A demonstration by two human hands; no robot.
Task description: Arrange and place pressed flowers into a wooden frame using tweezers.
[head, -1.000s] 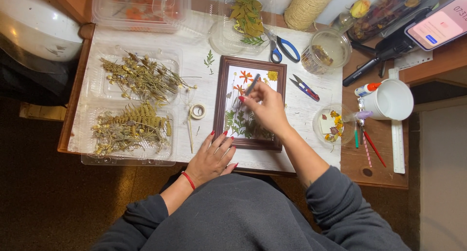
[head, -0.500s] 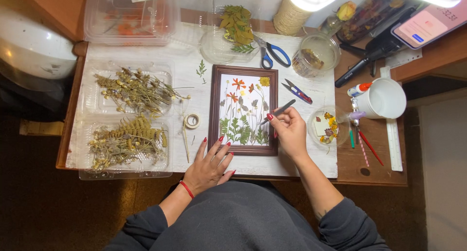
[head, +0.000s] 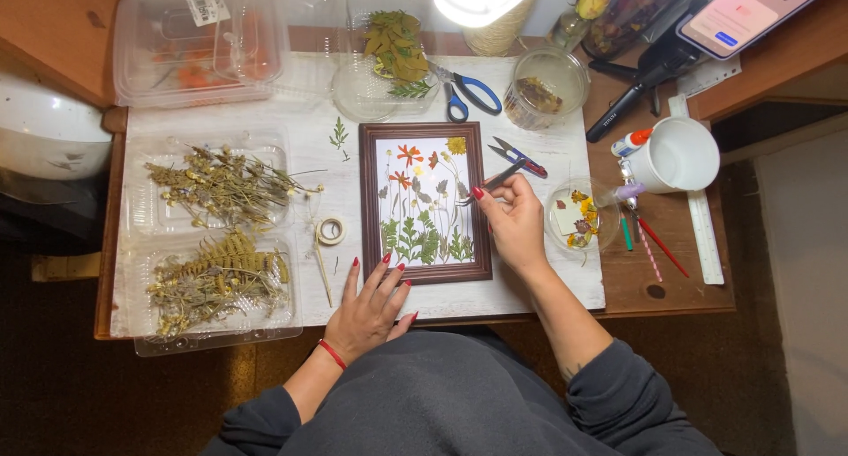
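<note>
A dark brown picture frame (head: 367,204) lies in the middle of the white work surface, holding pressed orange and yellow flowers and green ferns (head: 422,204). My left hand (head: 371,304) rests flat with fingers spread, its fingertips on the frame's lower left corner. My right hand (head: 512,222) grips slim metal tweezers (head: 495,179) beside the frame's right edge, their tip over the pressed flowers. A small clear dish of flower bits (head: 579,219) sits just right of that hand.
Clear trays of dried plants (head: 216,186) and ferns (head: 221,279) lie left, with a tape roll (head: 331,231). Blue scissors (head: 464,92), small snips (head: 521,158), a jar (head: 541,85), a white mug (head: 676,154), a ruler (head: 702,217) and a phone (head: 746,10) lie behind and right.
My right hand drew back from over the frame's top to its right edge, still gripping the tweezers. The left hand stayed at the lower corner. The view shifted left and down.
</note>
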